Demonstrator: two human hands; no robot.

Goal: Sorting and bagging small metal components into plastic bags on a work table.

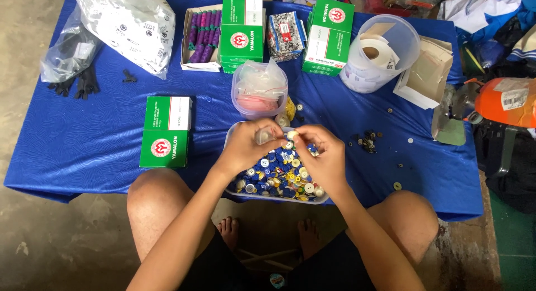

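At the near edge of the bench (84,151), which is draped in blue cloth, a shallow tray (240,193) of mixed buttons (276,176) sits between the person's knees, close enough for both hands to work over it. The left hand (251,146) is curled around a small clear item, perhaps a little bag or vial, though it is too blurred to say which. The right hand (324,154) pinches a pale button (292,135) at its fingertips, right beside the left hand, so the two meet just above the far rim of the tray.

Just beyond the tray stands a clear tub (259,90) with pink contents, within easy reach. A green box (166,132) lies toward the left edge, and more green boxes (241,34) line the far edge. A bucket of tape rolls (379,53) stands near the far right corner. Loose dark buttons (365,140) lie scattered to the right of the tray, apart from the heap.
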